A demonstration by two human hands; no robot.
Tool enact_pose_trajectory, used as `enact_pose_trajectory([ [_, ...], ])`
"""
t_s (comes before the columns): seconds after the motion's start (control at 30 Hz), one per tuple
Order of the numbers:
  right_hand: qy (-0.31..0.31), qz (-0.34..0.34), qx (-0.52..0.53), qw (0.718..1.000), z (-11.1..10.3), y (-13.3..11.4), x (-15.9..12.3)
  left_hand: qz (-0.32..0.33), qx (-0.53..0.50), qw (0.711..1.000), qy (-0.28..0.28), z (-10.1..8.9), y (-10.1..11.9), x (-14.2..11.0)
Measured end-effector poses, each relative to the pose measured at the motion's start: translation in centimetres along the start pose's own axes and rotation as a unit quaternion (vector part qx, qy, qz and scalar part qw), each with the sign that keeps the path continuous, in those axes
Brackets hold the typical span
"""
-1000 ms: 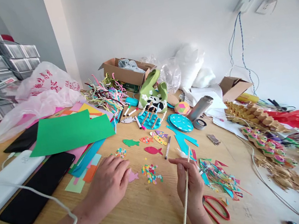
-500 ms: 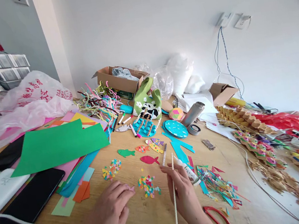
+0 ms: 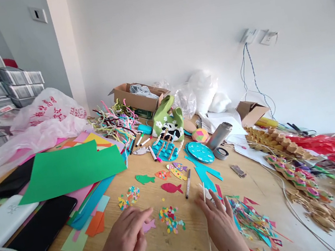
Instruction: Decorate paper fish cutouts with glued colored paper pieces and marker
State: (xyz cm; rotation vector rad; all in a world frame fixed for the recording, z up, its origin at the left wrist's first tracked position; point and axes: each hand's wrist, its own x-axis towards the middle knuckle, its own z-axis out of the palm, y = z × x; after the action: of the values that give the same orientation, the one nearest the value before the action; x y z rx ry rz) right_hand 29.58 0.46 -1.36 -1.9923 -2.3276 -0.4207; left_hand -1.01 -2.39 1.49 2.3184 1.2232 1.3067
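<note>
My left hand point(image 3: 126, 240) rests at the table's front, index finger stretched out and the others loosely bent. Beside its fingertips a small pink-purple paper fish point(image 3: 149, 226) lies flat, partly hidden by the hand. My right hand point(image 3: 219, 219) reaches over a white bottle point(image 3: 209, 195), fingers bent around it from above, covering most of it. A thin pale stick point(image 3: 208, 237) runs along that hand's thumb side. Between the hands lies a pile of colourful paper dots point(image 3: 171, 219). Farther off are a red paper fish point(image 3: 171, 188), a green one point(image 3: 145, 179) and a pen point(image 3: 188, 183).
Green paper sheets point(image 3: 72, 168), a black phone-like slab point(image 3: 43, 243) and a white power bank point(image 3: 7, 221) fill the left side. Right of my right hand are paper scraps point(image 3: 254, 222). Behind stand a panda bag point(image 3: 169, 125) and a steel flask point(image 3: 221, 134).
My left fingers have drawn off the pink-purple fish, showing more of it. My right hand has turned palm down and spread over the white bottle; the stick has shifted right with it.
</note>
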Motion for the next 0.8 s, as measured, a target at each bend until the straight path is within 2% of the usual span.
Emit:
enact_pose_trajectory([
  [0.13, 0.003, 0.0, 0.006, 1.0, 0.6, 0.3, -0.1, -0.043, -0.022, 0.998, 0.049, -0.1, -0.5, -0.1],
  [0.23, 0.021, -0.008, 0.003, 1.0, 1.5, 0.7, -0.1, -0.106, -0.051, 0.99, 0.079, 0.0, -1.0, -0.5],
  [0.37, 0.063, -0.046, -0.028, 0.997, 2.1, 0.9, -0.1, -0.189, -0.115, 0.969, 0.112, 0.0, -1.5, -0.8],
  [0.5, 0.053, -0.039, -0.026, 0.997, 1.3, 0.5, -0.1, -0.25, -0.163, 0.943, 0.148, -0.5, -1.7, -0.2],
  [0.7, 0.008, -0.016, 0.013, 1.0, 0.4, 0.1, 0.0, -0.233, -0.19, 0.943, 0.146, -0.9, -1.4, 0.4],
  [0.8, 0.011, -0.009, 0.019, 1.0, 0.3, 0.0, 0.2, -0.227, -0.195, 0.944, 0.139, -0.9, -1.2, 0.2],
])
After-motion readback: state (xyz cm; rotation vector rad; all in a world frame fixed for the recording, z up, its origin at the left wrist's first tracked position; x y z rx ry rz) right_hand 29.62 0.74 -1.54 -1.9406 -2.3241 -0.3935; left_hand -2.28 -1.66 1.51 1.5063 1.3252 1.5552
